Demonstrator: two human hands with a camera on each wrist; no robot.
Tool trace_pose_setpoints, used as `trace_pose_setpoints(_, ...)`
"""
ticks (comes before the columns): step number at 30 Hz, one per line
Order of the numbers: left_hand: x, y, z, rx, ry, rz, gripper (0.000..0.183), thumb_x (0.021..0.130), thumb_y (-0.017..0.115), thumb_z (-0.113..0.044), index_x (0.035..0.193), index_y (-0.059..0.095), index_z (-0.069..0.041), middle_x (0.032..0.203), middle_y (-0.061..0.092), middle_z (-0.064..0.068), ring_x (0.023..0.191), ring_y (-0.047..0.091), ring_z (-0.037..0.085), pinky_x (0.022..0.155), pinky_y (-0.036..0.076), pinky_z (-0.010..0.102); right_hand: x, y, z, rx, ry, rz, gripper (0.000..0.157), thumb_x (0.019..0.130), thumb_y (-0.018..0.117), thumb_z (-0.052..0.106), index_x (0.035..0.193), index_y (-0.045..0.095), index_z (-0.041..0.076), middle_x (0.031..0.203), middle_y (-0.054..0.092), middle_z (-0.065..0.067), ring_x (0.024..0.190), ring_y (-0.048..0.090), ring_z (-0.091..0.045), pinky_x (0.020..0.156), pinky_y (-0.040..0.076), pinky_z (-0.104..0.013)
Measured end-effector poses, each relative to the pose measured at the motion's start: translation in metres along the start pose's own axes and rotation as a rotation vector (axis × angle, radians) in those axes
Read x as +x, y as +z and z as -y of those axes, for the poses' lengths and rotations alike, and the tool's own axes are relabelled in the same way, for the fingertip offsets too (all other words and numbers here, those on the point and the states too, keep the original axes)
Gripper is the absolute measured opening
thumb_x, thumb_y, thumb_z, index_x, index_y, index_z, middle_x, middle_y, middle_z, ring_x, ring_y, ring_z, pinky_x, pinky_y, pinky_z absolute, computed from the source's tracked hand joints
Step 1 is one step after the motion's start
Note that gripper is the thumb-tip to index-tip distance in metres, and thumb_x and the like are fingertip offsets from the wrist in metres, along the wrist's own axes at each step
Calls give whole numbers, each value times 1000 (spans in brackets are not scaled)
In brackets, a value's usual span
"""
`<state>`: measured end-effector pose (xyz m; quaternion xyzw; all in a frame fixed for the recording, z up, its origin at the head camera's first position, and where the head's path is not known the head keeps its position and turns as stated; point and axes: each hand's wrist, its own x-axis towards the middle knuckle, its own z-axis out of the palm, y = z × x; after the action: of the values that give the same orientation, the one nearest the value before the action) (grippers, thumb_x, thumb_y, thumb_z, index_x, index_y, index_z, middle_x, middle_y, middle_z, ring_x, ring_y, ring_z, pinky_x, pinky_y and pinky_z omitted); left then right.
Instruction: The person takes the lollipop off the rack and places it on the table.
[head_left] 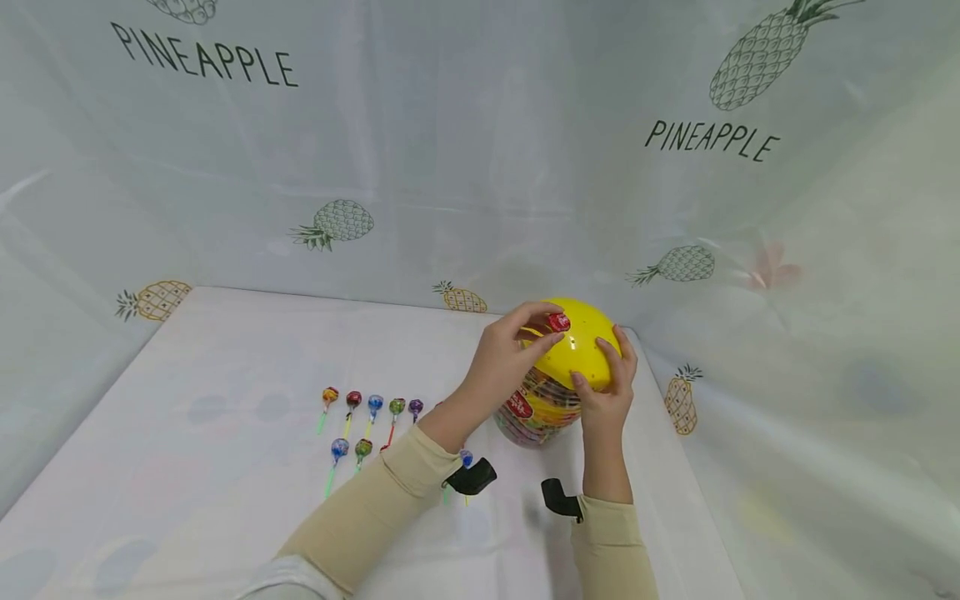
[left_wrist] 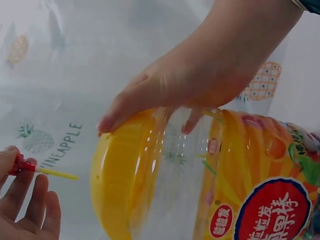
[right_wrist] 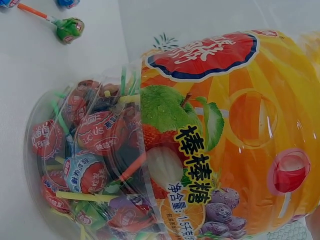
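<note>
My left hand pinches a red-wrapped lollipop just in front of a yellow domed lid. In the left wrist view the lollipop's yellow stick points toward the lid, apart from it. My right hand grips the lid from the right side, fingers spread round its edge. Below the lid is a large clear candy jar, tilted, with an orange-yellow label. Wrapped lollipops fill its lower part in the right wrist view. Whether the lid is fastened cannot be told.
Left of the jar, several lollipops with coloured sticks lie in two rows on the white table, among them a blue one and an orange one. My left forearm covers part of the rows. A pineapple-print curtain hangs behind.
</note>
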<state>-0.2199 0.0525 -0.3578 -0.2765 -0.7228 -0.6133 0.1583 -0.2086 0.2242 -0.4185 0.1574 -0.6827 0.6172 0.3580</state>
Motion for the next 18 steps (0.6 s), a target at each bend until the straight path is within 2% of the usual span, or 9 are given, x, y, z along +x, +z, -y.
trace_pose_setpoints(9, -24, -22, 8, -76, -45, -89, 34, 93, 66, -8, 126, 60, -9, 115, 64, 2, 100, 62, 14, 87, 52, 29, 0, 1, 0, 14, 8, -9, 47, 86, 76, 13, 119, 53, -10, 147, 28, -28, 137, 29, -29, 105, 38, -28)
trace_pose_setpoints(13, -36, -31, 13, -105, -112, -122, 35, 93, 66, -7, 128, 59, -10, 111, 63, 4, 91, 65, 15, 82, 54, 29, -1, 1, 0, 31, 3, -9, 47, 85, 76, 12, 119, 53, -10, 147, 27, -28, 137, 30, -29, 105, 38, -28)
trace_pose_setpoints(18, -52, -41, 21, -107, -228, -175, 38, 93, 66, -8, 130, 58, -17, 103, 62, 7, 84, 67, 18, 73, 56, 29, -1, 2, -1, 47, -16, -16, 49, 85, 78, 15, 118, 52, -11, 147, 28, -28, 136, 30, -29, 105, 37, -29)
